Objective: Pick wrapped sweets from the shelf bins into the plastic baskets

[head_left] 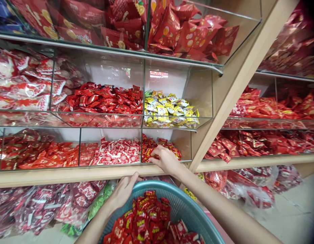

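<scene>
Glossy red sachets (160, 145) under right hand (167, 161), perhaps pinched.

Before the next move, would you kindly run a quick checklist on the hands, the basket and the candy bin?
1. Left hand grips the basket rim: ok.
2. Right hand is inside the bottom bin, on the red candies: ok.
3. Right hand shut on a candy: cannot tell, fingers hide it.
4. Basket sits below the bin: ok.
5. Basket holds red candies with room left: ok.
</scene>
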The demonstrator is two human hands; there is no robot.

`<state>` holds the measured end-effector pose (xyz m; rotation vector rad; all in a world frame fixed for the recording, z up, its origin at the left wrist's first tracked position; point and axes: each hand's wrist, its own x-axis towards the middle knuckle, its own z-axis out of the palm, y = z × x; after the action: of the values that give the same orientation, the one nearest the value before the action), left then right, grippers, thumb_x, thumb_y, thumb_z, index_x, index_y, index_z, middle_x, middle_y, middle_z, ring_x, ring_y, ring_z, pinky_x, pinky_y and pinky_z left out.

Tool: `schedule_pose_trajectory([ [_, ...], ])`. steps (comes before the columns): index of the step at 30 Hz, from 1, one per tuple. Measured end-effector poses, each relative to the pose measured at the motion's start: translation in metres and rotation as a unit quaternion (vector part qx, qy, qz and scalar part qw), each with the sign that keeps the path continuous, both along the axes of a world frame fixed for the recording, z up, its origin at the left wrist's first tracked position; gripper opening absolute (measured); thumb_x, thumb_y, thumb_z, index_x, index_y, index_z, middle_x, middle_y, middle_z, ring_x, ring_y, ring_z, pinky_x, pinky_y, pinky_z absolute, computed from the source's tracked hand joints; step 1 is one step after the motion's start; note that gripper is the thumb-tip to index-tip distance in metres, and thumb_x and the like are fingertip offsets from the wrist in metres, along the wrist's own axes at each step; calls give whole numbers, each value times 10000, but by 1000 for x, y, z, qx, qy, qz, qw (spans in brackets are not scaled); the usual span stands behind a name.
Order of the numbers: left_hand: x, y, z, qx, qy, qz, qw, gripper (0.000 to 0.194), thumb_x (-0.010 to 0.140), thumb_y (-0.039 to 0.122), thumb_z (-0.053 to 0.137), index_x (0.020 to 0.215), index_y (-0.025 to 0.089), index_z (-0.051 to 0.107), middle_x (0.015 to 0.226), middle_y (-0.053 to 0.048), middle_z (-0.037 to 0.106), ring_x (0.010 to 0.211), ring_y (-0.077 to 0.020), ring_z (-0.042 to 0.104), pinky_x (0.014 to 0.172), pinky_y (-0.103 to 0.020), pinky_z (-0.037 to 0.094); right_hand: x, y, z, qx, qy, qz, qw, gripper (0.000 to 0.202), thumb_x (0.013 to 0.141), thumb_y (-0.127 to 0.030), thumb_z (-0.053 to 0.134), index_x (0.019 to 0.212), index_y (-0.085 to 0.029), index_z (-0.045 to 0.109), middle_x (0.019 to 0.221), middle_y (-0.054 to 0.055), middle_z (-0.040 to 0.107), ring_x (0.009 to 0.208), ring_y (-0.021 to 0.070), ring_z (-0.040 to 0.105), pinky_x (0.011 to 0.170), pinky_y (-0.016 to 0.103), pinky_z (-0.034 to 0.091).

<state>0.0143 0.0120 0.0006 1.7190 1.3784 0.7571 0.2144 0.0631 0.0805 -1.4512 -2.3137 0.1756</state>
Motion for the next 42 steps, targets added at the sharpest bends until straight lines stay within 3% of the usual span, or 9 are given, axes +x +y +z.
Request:
schedule_pose_trajectory([
  [8, 2, -3, 6, 14, 0, 7, 1000, 561, 902, 532, 281, 988, 187, 715, 938, -37, 720, 940, -230, 608, 898, -291, 381, 8, 13, -5, 2, 41, 20, 999, 156, 842, -224, 510, 734, -186, 616, 783, 19, 628, 724, 137, 562, 647, 226, 358],
  [11, 3, -3, 6, 10, 0, -3, 1000, 563, 906, 530, 272, 989, 192, 715, 889, -25, 727, 911, -222, 613, 871, -282, 392, 17, 13, -5, 10, 128, 14, 992, 194, 870, -263, 450, 752, -175, 576, 719, 11, 611, 651, 126, 529, 619, 227, 363],
  [14, 3, -3, 6, 7, 2, -5, 1000, 560, 908, 524, 268, 984, 197, 716, 890, -19, 727, 900, -221, 614, 854, -279, 396, 26, 9, -6, -16, 295, 7, 955, 239, 848, -363, 473, 733, -167, 547, 636, -8, 559, 562, 115, 478, 544, 227, 354],
  [18, 3, -2, 7, 4, 9, 3, 1000, 546, 906, 515, 281, 946, 197, 724, 914, -24, 724, 908, -228, 610, 859, -287, 391, 32, -9, -8, -127, 452, -7, 883, 319, 783, -486, 555, 756, -169, 529, 511, -59, 476, 454, 85, 409, 461, 212, 315],
  [23, 2, -2, 6, 5, 6, -13, 1000, 528, 909, 489, 290, 997, 182, 711, 905, -30, 724, 905, -233, 615, 852, -287, 397, 35, -32, -16, -237, 525, 9, 818, 370, 729, -528, 622, 771, -171, 534, 553, -30, 574, 490, 84, 480, 511, 213, 384],
  [27, 2, -2, 5, 6, 3, -13, 1000, 533, 908, 489, 290, 1005, 177, 711, 916, -32, 725, 914, -235, 616, 865, -282, 394, 37, -41, -21, -262, 545, 8, 797, 375, 716, -529, 641, 766, -174, 531, 558, -26, 591, 486, 82, 493, 515, 214, 398],
  [32, 3, -1, 4, 14, 7, -4, 1000, 557, 896, 522, 294, 980, 174, 721, 907, -36, 727, 910, -238, 617, 869, -281, 397, 39, -45, -24, -273, 540, 1, 796, 372, 727, -522, 634, 792, -172, 524, 560, -23, 596, 478, 82, 487, 504, 214, 382],
  [35, 3, -1, 3, 13, 10, -6, 1000, 542, 894, 514, 305, 993, 174, 715, 913, -36, 726, 913, -239, 616, 871, -286, 400, 40, -47, -29, -267, 516, 2, 814, 347, 771, -514, 587, 807, -176, 517, 575, -20, 594, 495, 92, 493, 513, 221, 385],
  [42, 2, -2, 2, 5, 9, 6, 1000, 526, 894, 515, 307, 960, 196, 720, 944, -34, 722, 947, -243, 611, 884, -289, 392, 43, -67, -49, -200, 261, 64, 942, 245, 897, -390, 435, 782, -191, 523, 618, -28, 539, 566, 111, 499, 546, 227, 362],
])
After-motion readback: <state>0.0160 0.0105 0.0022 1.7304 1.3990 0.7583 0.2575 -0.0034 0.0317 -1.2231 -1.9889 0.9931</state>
